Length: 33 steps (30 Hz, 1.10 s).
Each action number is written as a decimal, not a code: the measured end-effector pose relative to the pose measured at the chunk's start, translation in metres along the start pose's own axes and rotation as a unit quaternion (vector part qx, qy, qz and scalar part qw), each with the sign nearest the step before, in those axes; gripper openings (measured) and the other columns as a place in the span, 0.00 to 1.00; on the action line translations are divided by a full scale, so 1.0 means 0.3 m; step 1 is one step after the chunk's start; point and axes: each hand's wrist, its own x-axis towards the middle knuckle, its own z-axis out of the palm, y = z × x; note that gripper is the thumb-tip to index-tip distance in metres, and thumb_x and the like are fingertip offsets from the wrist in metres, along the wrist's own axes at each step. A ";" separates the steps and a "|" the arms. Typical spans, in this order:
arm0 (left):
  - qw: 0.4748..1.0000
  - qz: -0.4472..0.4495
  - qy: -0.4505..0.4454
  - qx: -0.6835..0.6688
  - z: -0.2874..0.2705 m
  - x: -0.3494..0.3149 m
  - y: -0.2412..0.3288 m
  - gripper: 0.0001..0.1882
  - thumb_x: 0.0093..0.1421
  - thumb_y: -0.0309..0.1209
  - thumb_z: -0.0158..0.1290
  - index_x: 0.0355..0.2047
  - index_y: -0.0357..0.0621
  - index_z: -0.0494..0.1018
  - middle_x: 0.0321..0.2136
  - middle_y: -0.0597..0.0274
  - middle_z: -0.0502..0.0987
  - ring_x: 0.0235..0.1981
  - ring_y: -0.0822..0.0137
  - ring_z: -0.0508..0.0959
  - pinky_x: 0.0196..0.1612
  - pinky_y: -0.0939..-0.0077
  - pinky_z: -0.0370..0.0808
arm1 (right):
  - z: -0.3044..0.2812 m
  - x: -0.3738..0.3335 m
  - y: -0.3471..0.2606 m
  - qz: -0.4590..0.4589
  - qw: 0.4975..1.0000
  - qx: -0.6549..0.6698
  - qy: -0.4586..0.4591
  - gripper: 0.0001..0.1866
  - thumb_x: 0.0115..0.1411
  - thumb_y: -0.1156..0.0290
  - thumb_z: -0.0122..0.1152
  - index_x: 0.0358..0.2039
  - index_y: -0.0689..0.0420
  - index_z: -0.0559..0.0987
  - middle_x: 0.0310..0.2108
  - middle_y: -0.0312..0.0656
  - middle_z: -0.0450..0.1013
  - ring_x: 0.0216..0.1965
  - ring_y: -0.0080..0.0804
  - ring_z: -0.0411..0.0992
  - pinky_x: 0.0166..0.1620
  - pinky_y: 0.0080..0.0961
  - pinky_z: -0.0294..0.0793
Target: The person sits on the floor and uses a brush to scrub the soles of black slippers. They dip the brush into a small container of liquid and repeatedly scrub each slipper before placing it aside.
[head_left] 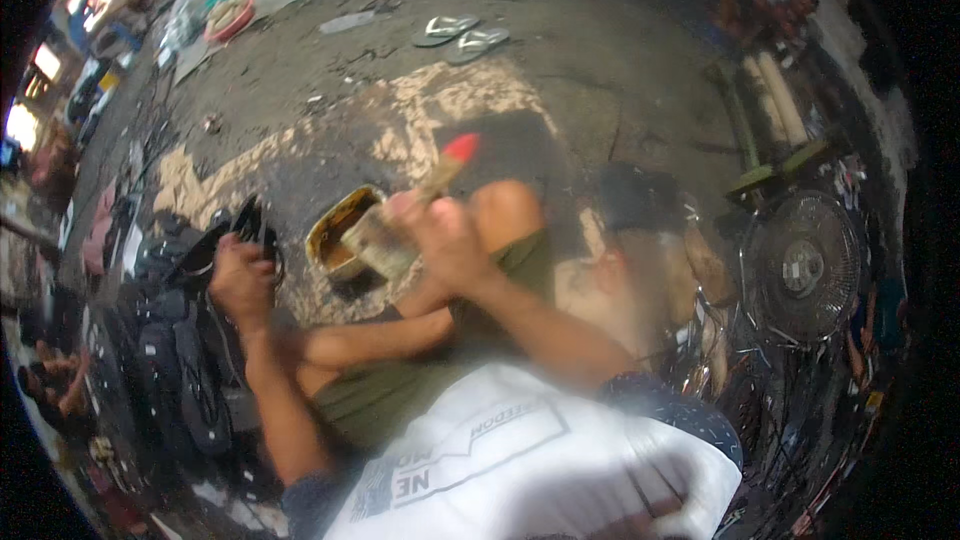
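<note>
My right hand (445,240), blurred by motion, is closed around the handle of a wide flat brush (378,243). The handle's red end points up and away, while the pale brush head lies over the right edge of a yellowish open container (326,258). Dark stains mark that container's inner wall. To the left, my left hand (242,275) is closed on a thin black piece (250,220), perhaps a shoe part; its exact kind is blurred. My bent, crossed legs are close beneath both hands.
Dark sole-shaped pieces (165,350) are heaped on my left. A round fan (802,265) stands at the right, near a green stand (785,170). Grey flip-flops (478,42) lie ahead on the floor, and a red basin (230,18) sits farther left.
</note>
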 end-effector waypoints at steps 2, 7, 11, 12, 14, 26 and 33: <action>0.996 -0.037 0.022 0.078 -0.021 0.043 0.095 0.16 0.73 0.35 0.45 0.32 0.41 0.76 0.21 0.72 0.70 0.18 0.83 0.65 0.20 0.89 0.61 | -0.180 0.029 -0.050 -0.012 0.986 0.118 0.121 0.16 0.70 0.59 0.58 0.34 0.60 0.80 0.30 0.25 0.73 0.29 0.14 0.67 0.32 0.17 0.67; 0.992 0.025 -0.031 0.124 0.040 -0.059 0.167 0.15 0.72 0.38 0.50 0.47 0.41 0.79 0.27 0.71 0.76 0.25 0.82 0.72 0.27 0.87 0.69 | -0.225 0.175 -0.020 0.049 0.943 0.295 0.144 0.12 0.66 0.65 0.65 0.39 0.62 0.81 0.35 0.30 0.77 0.34 0.17 0.73 0.41 0.19 0.75; 0.989 0.015 -0.090 0.118 0.157 -0.065 0.216 0.14 0.71 0.36 0.53 0.50 0.42 0.78 0.29 0.71 0.77 0.27 0.81 0.74 0.29 0.86 0.71 | -0.317 0.271 0.111 0.085 0.941 0.248 0.213 0.16 0.64 0.60 0.67 0.43 0.60 0.80 0.40 0.34 0.80 0.40 0.25 0.78 0.46 0.25 0.78; 0.991 0.030 -0.080 0.105 0.145 -0.038 0.221 0.15 0.71 0.37 0.52 0.50 0.42 0.78 0.29 0.71 0.76 0.27 0.81 0.73 0.28 0.87 0.70 | -0.462 0.308 0.081 0.054 0.894 0.377 0.238 0.18 0.65 0.54 0.63 0.43 0.55 0.79 0.38 0.35 0.79 0.36 0.29 0.77 0.44 0.30 0.78; 0.994 -0.014 -0.043 0.102 0.104 0.046 0.202 0.16 0.72 0.39 0.51 0.50 0.42 0.78 0.30 0.70 0.77 0.28 0.81 0.73 0.30 0.87 0.70 | -0.810 0.310 0.044 -0.104 0.698 0.701 0.105 0.22 0.66 0.45 0.57 0.45 0.52 0.77 0.38 0.39 0.78 0.33 0.35 0.77 0.41 0.34 0.80; 0.904 -0.146 -0.192 0.352 0.218 0.292 -0.539 0.34 0.69 0.50 0.48 0.63 0.34 0.66 0.61 0.37 0.69 0.63 0.45 0.69 0.64 0.60 0.66 | -0.470 0.277 0.238 0.143 0.903 0.331 0.231 0.14 0.67 0.65 0.63 0.49 0.57 0.77 0.47 0.39 0.77 0.45 0.28 0.76 0.46 0.30 0.82; 0.603 -0.113 -0.558 0.559 -0.165 0.419 -0.706 0.17 0.56 0.37 0.60 0.39 0.35 0.77 0.33 0.52 0.81 0.32 0.55 0.77 0.36 0.60 0.74 | -0.215 0.349 0.293 0.184 0.917 0.298 0.190 0.10 0.68 0.66 0.60 0.43 0.59 0.77 0.42 0.37 0.75 0.42 0.27 0.75 0.45 0.30 0.83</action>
